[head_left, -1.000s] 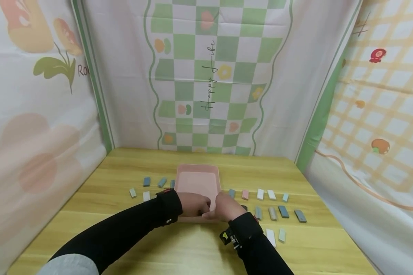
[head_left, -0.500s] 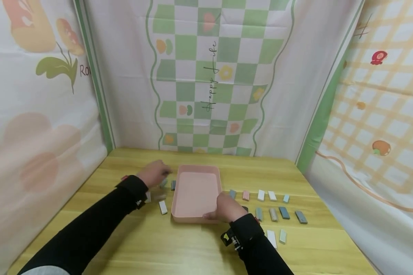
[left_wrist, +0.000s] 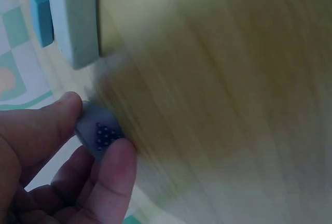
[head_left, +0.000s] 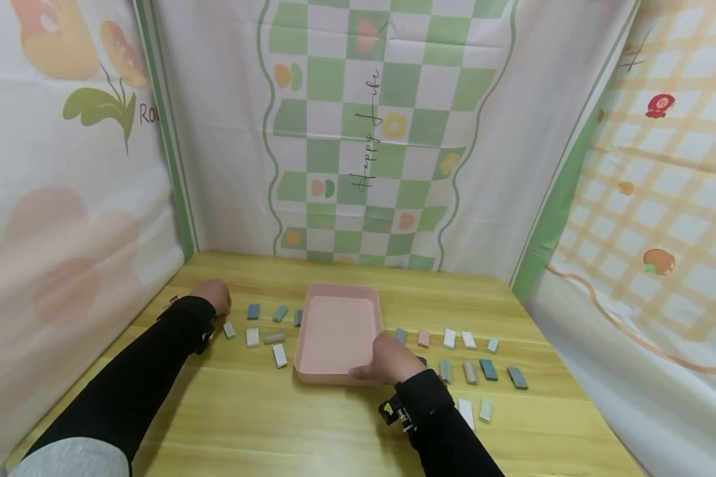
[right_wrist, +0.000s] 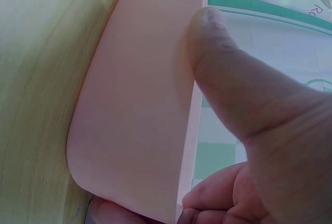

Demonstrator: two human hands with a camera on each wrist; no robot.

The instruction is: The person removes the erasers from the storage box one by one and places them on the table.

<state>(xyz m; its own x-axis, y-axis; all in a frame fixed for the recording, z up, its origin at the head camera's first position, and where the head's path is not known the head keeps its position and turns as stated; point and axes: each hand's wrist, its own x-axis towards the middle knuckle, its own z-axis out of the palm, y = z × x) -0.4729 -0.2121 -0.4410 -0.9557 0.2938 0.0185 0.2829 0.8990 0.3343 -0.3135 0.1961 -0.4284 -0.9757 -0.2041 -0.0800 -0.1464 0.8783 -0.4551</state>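
Observation:
My left hand (head_left: 213, 296) is at the far left of the table, beyond a pale green block (head_left: 229, 330). In the left wrist view its thumb and fingers pinch a small grey block (left_wrist: 89, 123) with a dark dotted patch, close over the wood. A pale block (left_wrist: 78, 22) and a bright blue one (left_wrist: 41, 11) lie close by. My right hand (head_left: 394, 360) grips the near right corner of a shallow pink tray (head_left: 339, 331). In the right wrist view the thumb presses by the rim of the tray wall (right_wrist: 129, 105) and the fingers curl round the corner.
Left of the tray lie several small blocks, among them a blue one (head_left: 253, 311), a white one (head_left: 280, 356) and a beige one (head_left: 274, 338). More are spread to the right, including a pink one (head_left: 423, 338) and a dark grey one (head_left: 517, 377). Printed cloth hangs round the table (head_left: 262, 424).
My left hand has moved from over the tray, past the left blocks, to the far left, carrying a small dark piece. The right hand stays at the tray's corner.

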